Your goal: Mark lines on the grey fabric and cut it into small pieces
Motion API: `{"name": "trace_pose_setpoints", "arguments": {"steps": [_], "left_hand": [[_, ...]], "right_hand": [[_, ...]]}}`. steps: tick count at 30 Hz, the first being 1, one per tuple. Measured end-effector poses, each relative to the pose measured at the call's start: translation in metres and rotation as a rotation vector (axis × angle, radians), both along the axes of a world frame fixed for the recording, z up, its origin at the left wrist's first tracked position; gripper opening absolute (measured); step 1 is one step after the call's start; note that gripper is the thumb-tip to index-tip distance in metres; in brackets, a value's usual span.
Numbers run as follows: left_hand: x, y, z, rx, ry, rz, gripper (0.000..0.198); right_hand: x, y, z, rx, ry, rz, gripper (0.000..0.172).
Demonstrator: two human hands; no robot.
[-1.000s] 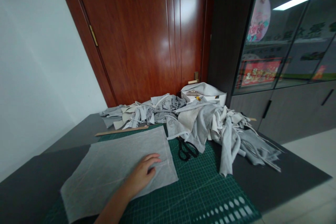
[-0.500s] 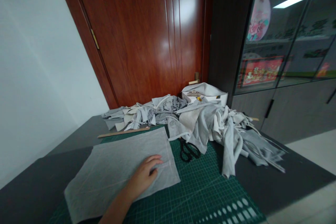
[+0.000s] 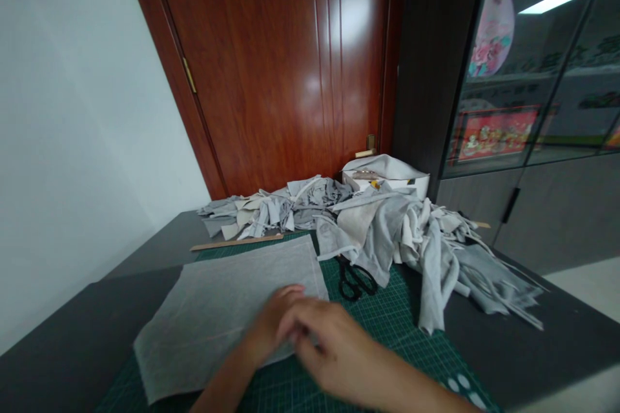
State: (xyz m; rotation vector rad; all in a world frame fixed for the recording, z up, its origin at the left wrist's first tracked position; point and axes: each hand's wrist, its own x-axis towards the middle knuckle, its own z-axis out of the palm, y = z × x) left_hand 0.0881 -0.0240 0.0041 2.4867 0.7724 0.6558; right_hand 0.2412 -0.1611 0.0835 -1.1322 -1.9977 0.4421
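Note:
A grey fabric piece (image 3: 227, 303) with faint marked lines lies flat on the green cutting mat (image 3: 387, 310). My left hand (image 3: 272, 319) rests on the fabric near its right end, fingers stretched out and partly covered. My right hand (image 3: 327, 342) reaches in from the lower right across the left hand's fingers. It is curled and smeared by motion, so whether anything is between its fingertips does not show. Black-handled scissors (image 3: 356, 281) lie on the mat beyond, their blades under loose cloth.
Grey fabric scraps (image 3: 271, 210) are piled along the back, and draped cloth (image 3: 382, 226) spreads at the right. Behind it stands a white box (image 3: 419, 184). A wooden ruler (image 3: 237, 242) lies behind the fabric piece. A wall and door bound the dark table (image 3: 72, 342).
My right hand has come into view from the lower right and over my left hand. The left hand stays on the fabric. The view has shifted slightly left.

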Motion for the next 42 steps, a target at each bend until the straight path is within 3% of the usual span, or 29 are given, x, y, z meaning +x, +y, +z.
{"name": "trace_pose_setpoints", "arguments": {"steps": [2,4,8,13,19,28,36,42], "left_hand": [[0.001,-0.001,-0.001,0.031,-0.017,0.012,0.018],[0.003,-0.002,-0.003,0.072,-0.009,0.022,0.015],[0.007,0.004,-0.006,0.19,0.047,0.036,0.018],[0.013,0.019,-0.007,0.312,0.121,0.042,0.03],[0.015,0.024,-0.005,0.331,0.125,0.031,0.028],[0.006,0.017,-0.007,0.234,0.05,0.058,0.021],[0.012,0.022,-0.007,0.271,0.027,0.079,0.014],[0.01,0.061,-0.005,0.322,0.076,0.25,0.013]], "right_hand": [[0.027,0.017,-0.007,-0.064,-0.267,-0.388,0.025],[0.053,0.033,-0.019,-0.197,-0.458,-0.653,0.028],[0.077,0.053,-0.044,-0.316,-0.576,-0.725,0.036],[0.074,0.059,-0.046,-0.362,-0.563,-0.77,0.043],[0.085,0.049,-0.048,-0.419,-0.282,-0.66,0.047],[0.091,0.034,-0.052,-0.721,0.726,-0.353,0.041],[0.079,0.035,-0.056,-0.821,0.975,-0.21,0.055],[0.076,0.039,-0.058,-0.871,0.988,-0.149,0.069]]}}
